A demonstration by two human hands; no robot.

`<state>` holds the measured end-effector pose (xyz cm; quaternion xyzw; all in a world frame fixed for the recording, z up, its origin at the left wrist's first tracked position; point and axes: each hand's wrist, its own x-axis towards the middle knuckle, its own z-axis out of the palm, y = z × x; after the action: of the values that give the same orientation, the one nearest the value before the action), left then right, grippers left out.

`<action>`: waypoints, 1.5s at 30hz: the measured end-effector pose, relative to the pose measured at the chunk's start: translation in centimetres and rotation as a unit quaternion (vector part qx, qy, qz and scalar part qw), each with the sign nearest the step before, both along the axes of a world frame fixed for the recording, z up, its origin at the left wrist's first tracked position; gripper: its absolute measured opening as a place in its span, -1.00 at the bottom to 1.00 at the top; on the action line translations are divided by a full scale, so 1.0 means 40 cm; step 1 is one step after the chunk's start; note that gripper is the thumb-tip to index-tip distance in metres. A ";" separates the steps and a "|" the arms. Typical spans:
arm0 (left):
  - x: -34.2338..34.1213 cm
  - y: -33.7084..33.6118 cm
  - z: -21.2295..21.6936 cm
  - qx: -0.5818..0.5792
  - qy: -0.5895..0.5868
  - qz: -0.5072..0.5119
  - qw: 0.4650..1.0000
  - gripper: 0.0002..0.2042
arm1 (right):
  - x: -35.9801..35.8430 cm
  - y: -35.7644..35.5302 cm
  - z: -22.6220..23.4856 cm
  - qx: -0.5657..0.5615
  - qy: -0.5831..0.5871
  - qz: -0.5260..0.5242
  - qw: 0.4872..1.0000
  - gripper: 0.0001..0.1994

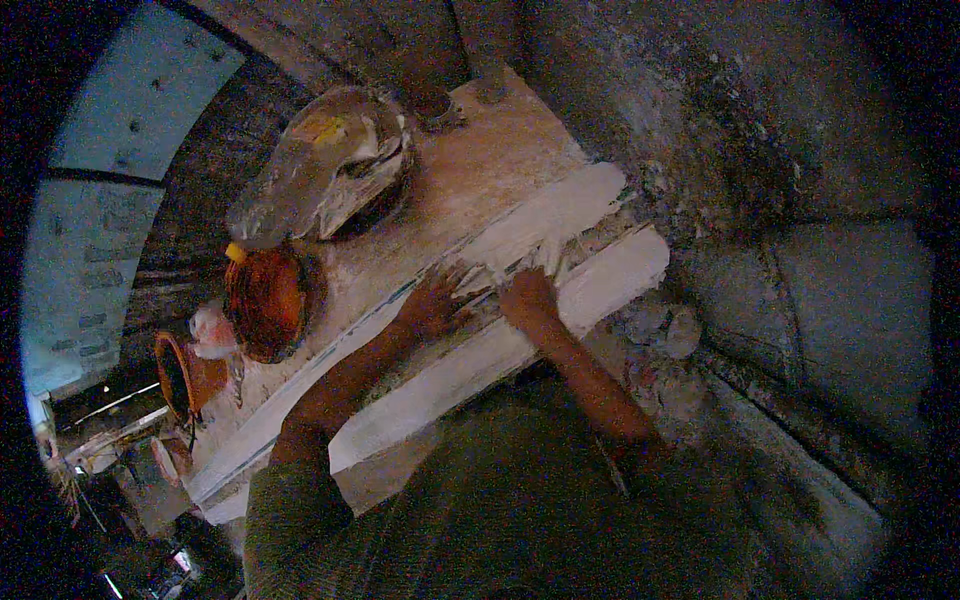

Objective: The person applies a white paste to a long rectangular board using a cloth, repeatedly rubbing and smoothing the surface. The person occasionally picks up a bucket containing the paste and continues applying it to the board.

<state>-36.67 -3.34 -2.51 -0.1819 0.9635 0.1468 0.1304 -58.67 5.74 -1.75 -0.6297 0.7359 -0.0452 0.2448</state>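
Observation:
Two long white strips (pixel 430 416), with a plaster-like surface, lie side by side at a slant across the wooden table (pixel 480 150). My left hand (pixel 432 303) rests at the inner edge of the farther white strip (pixel 560 205), its fingers stretched out toward the right hand. Close beside it, my right hand (pixel 528 300) is closed over the gap between the strips. Pale, thin material (pixel 548 262) shows by its knuckles; what the fingers grip is hidden and too dim to name.
An orange bucket (pixel 265 305) stands left of my left arm, with a smaller orange container (pixel 190 375) and a pinkish-white bundle (pixel 212 332) nearby. A large basin draped in clear plastic (pixel 350 165) sits farther back. A rough wall (pixel 700 120) rises at the right.

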 end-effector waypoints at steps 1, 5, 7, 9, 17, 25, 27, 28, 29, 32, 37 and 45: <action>0.021 -0.003 0.000 0.015 0.033 -0.020 0.999 -0.43 | 0.049 0.012 0.003 -0.014 0.018 -0.035 0.999 -0.68; -0.096 -0.030 -0.020 -0.008 0.116 -0.044 0.992 -0.45 | 0.021 -0.014 -0.091 0.013 0.147 0.013 0.989 -0.76; -0.170 -0.059 -0.030 -0.003 0.222 -0.049 0.974 -0.47 | -0.107 -0.043 -0.186 -0.050 0.171 -0.004 0.984 -0.82; -0.283 -0.063 -0.049 -0.033 0.253 -0.029 0.966 -0.50 | -0.290 -0.036 -0.261 -0.221 0.232 -0.009 0.947 -0.83; -0.295 0.023 -0.079 -0.051 0.278 0.099 0.954 -0.48 | -0.785 0.131 -0.224 -0.073 0.263 -0.106 0.956 -0.77; 0.309 0.124 0.010 -0.027 0.133 0.098 0.986 -0.35 | -0.582 -0.039 -0.164 -0.070 0.295 -0.049 0.952 -0.70; 0.504 0.170 0.025 -0.008 0.120 0.128 0.984 -0.30 | -0.426 -0.081 -0.149 -0.082 0.291 -0.019 0.953 -0.68; 0.585 0.187 0.032 -0.021 0.143 0.130 0.981 -0.29 | -0.340 -0.098 -0.137 -0.089 0.288 -0.006 0.954 -0.67; 0.673 0.208 0.034 -0.028 0.147 0.130 0.980 -0.29 | -0.235 -0.108 -0.129 -0.095 0.283 0.009 0.954 -0.66; 0.955 0.257 0.038 -0.051 0.124 0.155 0.979 -0.28 | 0.111 -0.100 -0.094 -0.091 0.247 0.081 0.961 -0.64; 1.298 0.358 0.044 -0.072 0.076 0.215 0.971 -0.28 | 0.718 0.018 -0.049 -0.170 0.217 0.057 0.959 -0.61; 1.603 0.403 0.101 -0.035 0.010 0.257 0.966 -0.26 | 1.318 0.161 0.038 0.046 0.128 0.181 0.974 -0.51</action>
<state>27.44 12.78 1.52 -0.4266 0.8900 0.1436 0.0726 -5.95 12.16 -0.23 -0.7412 0.6360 0.1146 0.1814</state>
